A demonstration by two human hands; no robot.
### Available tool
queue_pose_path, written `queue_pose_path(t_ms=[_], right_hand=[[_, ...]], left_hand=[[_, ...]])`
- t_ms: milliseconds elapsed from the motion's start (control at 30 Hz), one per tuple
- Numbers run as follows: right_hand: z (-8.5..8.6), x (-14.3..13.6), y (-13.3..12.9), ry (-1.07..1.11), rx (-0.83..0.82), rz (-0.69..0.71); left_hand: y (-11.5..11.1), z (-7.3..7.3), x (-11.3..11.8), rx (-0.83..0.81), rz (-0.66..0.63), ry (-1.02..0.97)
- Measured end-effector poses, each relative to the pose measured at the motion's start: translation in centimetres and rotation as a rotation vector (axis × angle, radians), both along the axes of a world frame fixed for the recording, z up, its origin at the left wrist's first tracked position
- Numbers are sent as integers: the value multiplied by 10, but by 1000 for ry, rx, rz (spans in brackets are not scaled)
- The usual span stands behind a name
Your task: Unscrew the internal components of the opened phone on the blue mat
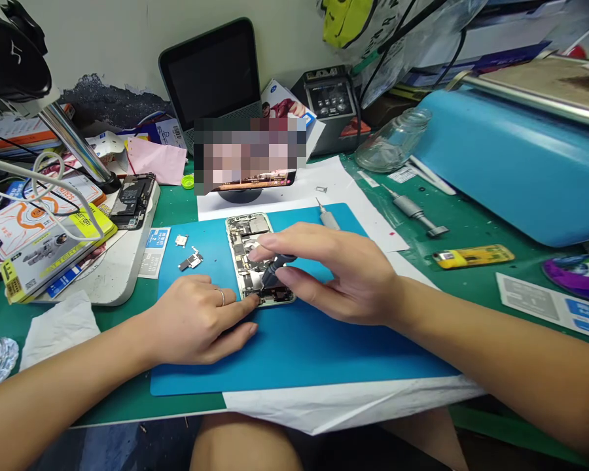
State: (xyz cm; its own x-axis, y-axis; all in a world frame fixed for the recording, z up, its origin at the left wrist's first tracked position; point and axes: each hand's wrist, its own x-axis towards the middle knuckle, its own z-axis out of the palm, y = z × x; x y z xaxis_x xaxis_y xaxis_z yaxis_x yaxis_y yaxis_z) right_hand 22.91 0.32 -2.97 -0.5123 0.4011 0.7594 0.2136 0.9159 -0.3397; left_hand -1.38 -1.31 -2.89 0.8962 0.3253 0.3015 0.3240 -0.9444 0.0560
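An opened phone (234, 247) lies on the blue mat (294, 356), its inner boards and parts exposed. Pinched in my right hand (346, 275) is a dark screwdriver (275, 269), tilted, its lower end over the lower part of the phone. My left hand (196, 320) rests on the mat, index fingertip touching the phone's bottom edge and thumb stretched out. Left of the phone lie a metal bracket with dark parts (190, 260) and a small silvery piece (181, 241). Behind my right hand, a grey screwdriver (328, 217) is partly hidden.
Another grey screwdriver (415, 212), a yellow tool (474, 256) and a glass jar (392, 140) sit on the right. At left, a second opened phone (131, 199) and a battery box (59, 252) rest on a white stand base. A propped phone with a blurred screen (255, 178) stands behind.
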Motion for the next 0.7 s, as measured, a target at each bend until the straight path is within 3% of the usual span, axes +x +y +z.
queue_pose_path(t_ms=[500, 700], right_hand=[[2, 2, 1, 5, 39, 21], [5, 2, 2, -6, 87, -40]], left_hand=[[0, -1, 0, -2, 3, -9], [1, -1, -1, 3, 0, -9]])
